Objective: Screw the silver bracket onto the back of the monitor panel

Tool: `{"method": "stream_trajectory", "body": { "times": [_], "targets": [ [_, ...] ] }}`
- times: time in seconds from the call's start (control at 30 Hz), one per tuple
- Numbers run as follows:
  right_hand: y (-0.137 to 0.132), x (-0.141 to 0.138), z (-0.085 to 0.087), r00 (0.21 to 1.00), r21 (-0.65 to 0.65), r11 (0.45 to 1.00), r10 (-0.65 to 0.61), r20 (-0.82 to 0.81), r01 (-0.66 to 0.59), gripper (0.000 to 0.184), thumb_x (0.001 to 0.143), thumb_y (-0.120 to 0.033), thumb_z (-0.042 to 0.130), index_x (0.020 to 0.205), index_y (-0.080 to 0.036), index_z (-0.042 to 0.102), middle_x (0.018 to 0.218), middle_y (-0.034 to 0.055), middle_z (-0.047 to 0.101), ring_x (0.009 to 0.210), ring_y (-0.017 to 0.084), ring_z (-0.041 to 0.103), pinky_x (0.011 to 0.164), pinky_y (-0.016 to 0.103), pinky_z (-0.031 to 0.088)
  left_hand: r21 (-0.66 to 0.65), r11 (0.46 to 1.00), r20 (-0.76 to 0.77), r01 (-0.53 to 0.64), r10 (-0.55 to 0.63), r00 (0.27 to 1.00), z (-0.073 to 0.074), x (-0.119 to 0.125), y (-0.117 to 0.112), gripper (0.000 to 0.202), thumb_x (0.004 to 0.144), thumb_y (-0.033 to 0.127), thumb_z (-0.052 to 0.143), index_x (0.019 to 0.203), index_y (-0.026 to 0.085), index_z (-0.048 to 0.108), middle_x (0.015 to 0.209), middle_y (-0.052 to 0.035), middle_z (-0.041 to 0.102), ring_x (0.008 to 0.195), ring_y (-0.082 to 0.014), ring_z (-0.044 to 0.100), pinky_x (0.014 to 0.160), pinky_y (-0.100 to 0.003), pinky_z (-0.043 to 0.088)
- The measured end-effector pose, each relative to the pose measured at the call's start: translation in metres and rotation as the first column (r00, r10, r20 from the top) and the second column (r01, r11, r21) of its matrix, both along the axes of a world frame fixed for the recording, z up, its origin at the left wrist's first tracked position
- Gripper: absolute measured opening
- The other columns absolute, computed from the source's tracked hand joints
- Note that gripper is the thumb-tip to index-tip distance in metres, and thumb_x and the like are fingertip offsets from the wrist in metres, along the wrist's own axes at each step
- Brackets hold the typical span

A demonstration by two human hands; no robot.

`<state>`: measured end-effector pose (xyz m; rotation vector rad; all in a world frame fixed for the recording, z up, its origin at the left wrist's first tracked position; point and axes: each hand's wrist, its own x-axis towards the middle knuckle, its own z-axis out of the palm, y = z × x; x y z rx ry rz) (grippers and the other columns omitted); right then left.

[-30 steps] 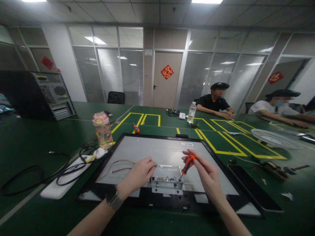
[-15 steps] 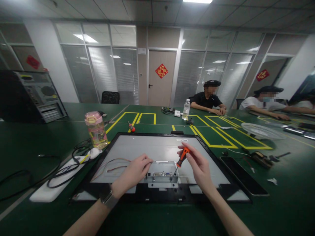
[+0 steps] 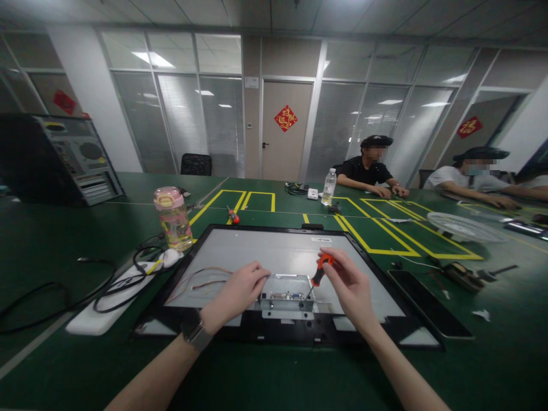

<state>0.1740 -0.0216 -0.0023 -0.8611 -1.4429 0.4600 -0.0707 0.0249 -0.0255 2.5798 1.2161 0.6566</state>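
A monitor panel with a black frame and grey back lies flat on the green table. At its near middle sits a metal bracket with a row of ports, one of them blue. My left hand, wearing a watch, has its fingers closed at the bracket's upper left edge. My right hand grips an orange and black screwdriver between thumb and fingers. The screwdriver leans, its tip down at the right end of the port row. Thin wires run out left from under my left hand.
Left of the panel are a white power strip, black cables and a pink-lidded bottle. A phone lies at right. Beyond are a red-handled screwdriver, a clear bottle and a computer case. Co-workers sit at the far right.
The view has shifted slightly, so everything sits a little further right and higher. My right hand's fingers have shifted on the screwdriver handle, while its tip stays at the bracket. My left hand stays at the bracket.
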Motion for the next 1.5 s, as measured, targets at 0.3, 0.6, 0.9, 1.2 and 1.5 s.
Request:
{"method": "stream_trajectory", "body": {
  "times": [0.3, 0.6, 0.9, 1.2, 1.5],
  "targets": [
    [0.010, 0.007, -0.004, 0.932, -0.115, 0.965, 0.190, -0.310, -0.235, 0.019, 0.080, -0.036, 0.067, 0.095, -0.025, 0.070, 0.088, 0.0047, 0.068, 0.080, 0.020, 0.065, 0.073, 0.037, 0.053, 0.004, 1.000, 0.020, 0.006, -0.007, 1.000, -0.005, -0.001, 0.002, 0.028, 0.094, 0.020, 0.039, 0.108, 0.020, 0.064, 0.096, -0.0046, 0.059, 0.086, -0.0164, 0.059, 0.080, -0.026, 0.046],
    [0.011, 0.007, -0.003, 0.900, -0.097, 0.944, 0.265, -0.345, -0.316, 0.014, 0.077, -0.039, 0.070, 0.086, -0.027, 0.071, 0.095, 0.0036, 0.068, 0.082, 0.019, 0.065, 0.077, 0.038, 0.055, -0.004, 1.000, 0.018, 0.000, 0.000, 1.000, -0.001, 0.000, 0.001, 0.028, 0.093, 0.018, 0.039, 0.107, 0.019, 0.064, 0.097, -0.0048, 0.059, 0.085, -0.0161, 0.059, 0.078, -0.026, 0.046],
    [0.007, 0.008, 0.003, 0.877, -0.151, 0.901, 0.338, -0.343, -0.406, 0.024, 0.085, -0.039, 0.062, 0.105, -0.027, 0.068, 0.107, 0.0076, 0.071, 0.096, 0.024, 0.067, 0.090, 0.046, 0.051, 0.009, 1.000, 0.018, -0.002, 0.002, 1.000, -0.004, 0.000, 0.002, 0.028, 0.094, 0.020, 0.040, 0.107, 0.020, 0.064, 0.096, -0.0047, 0.060, 0.086, -0.0161, 0.059, 0.079, -0.026, 0.046],
    [0.005, 0.007, 0.001, 0.997, -0.026, 1.000, 0.005, -0.077, -0.007, 0.018, 0.077, -0.034, 0.071, 0.092, -0.025, 0.072, 0.095, 0.0054, 0.067, 0.090, 0.021, 0.063, 0.078, 0.034, 0.054, 0.012, 1.000, 0.011, 0.001, -0.001, 1.000, -0.005, 0.000, 0.003, 0.028, 0.094, 0.019, 0.040, 0.107, 0.020, 0.064, 0.096, -0.0047, 0.060, 0.086, -0.0160, 0.059, 0.079, -0.026, 0.046],
    [0.002, 0.005, 0.000, 0.992, -0.061, 0.997, 0.050, -0.118, -0.057, 0.020, 0.081, -0.030, 0.067, 0.101, -0.026, 0.070, 0.096, 0.0049, 0.066, 0.087, 0.020, 0.063, 0.078, 0.034, 0.052, -0.001, 1.000, 0.007, -0.011, 0.011, 1.000, 0.000, 0.001, -0.001, 0.028, 0.093, 0.018, 0.040, 0.107, 0.020, 0.065, 0.096, -0.0044, 0.060, 0.085, -0.0161, 0.060, 0.079, -0.025, 0.046]
  ]
}}
